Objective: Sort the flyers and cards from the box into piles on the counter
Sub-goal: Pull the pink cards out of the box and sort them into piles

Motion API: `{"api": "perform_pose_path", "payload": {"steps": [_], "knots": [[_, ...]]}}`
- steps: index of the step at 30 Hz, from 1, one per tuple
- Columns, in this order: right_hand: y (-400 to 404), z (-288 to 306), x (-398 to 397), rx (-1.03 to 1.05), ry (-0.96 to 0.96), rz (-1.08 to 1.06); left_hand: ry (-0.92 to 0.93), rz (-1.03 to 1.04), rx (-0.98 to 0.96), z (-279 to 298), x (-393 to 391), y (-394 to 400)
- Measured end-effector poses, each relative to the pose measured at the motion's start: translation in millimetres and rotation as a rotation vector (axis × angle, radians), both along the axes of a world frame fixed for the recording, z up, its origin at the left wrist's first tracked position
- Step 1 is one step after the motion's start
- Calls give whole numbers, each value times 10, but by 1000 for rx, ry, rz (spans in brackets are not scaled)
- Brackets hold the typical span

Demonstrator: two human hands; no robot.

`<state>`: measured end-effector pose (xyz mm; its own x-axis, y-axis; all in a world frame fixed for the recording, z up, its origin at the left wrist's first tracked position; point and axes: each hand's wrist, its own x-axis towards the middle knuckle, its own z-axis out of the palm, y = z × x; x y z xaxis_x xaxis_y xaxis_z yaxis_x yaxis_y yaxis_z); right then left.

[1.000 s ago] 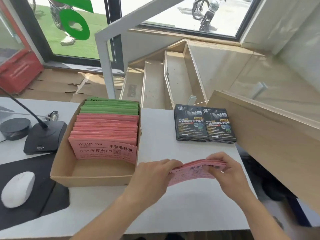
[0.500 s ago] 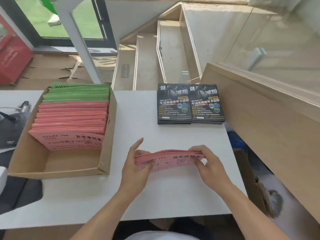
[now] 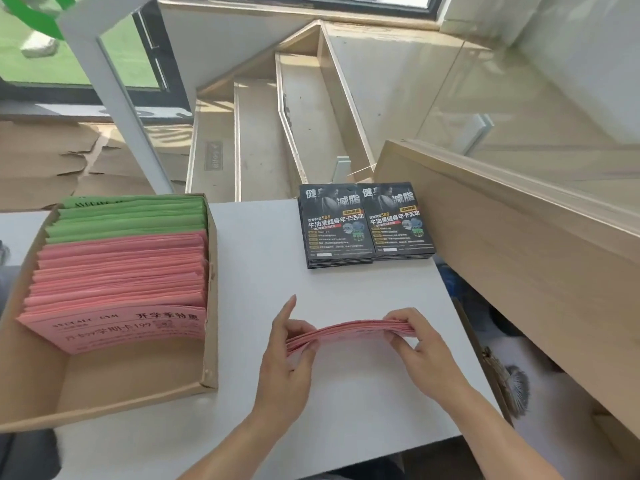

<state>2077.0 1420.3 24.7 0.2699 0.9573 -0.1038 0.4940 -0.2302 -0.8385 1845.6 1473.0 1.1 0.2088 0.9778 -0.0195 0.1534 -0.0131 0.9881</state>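
A thin stack of pink flyers (image 3: 349, 332) hangs just above the white counter (image 3: 263, 258), bowed upward in the middle. My left hand (image 3: 289, 355) grips its left end, index finger raised straight. My right hand (image 3: 414, 344) pinches its right end. The cardboard box (image 3: 207, 341) on the left holds several upright pink flyers (image 3: 117, 282) in front and green flyers (image 3: 131, 216) behind. Two piles of black cards (image 3: 367, 225) lie side by side at the counter's far edge.
A long wooden ledge (image 3: 502, 216) runs along the right side, close to the black cards. Beyond the counter are wooden stairs (image 3: 263, 133) and a white post (image 3: 117, 109). The counter's right edge (image 3: 460, 341) drops off beside my right hand.
The pink stack has tipped from showing its printed face to nearly edge-on and flat above the counter. The view has shifted right, so the mouse and microphone base are out of sight.
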Motion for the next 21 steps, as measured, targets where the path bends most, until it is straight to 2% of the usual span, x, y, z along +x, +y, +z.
{"api": "perform_pose_path", "payload": {"steps": [6, 10, 14, 18, 21], "knots": [[-20, -8, 24, 17, -1, -66, 39, -62, 20, -4, 119, 172], [69, -17, 301, 5, -26, -76, 138, -74, 25, -58, 394, 359], [264, 4, 715, -91, -162, -53, 230, -68, -46, -164, 712, 448], [573, -11, 941, -272, -429, -40, 325, -95, -59, -251, 924, 477], [746, -93, 988, -269, -528, -45, 392, -78, -68, -320, 1013, 532]]}}
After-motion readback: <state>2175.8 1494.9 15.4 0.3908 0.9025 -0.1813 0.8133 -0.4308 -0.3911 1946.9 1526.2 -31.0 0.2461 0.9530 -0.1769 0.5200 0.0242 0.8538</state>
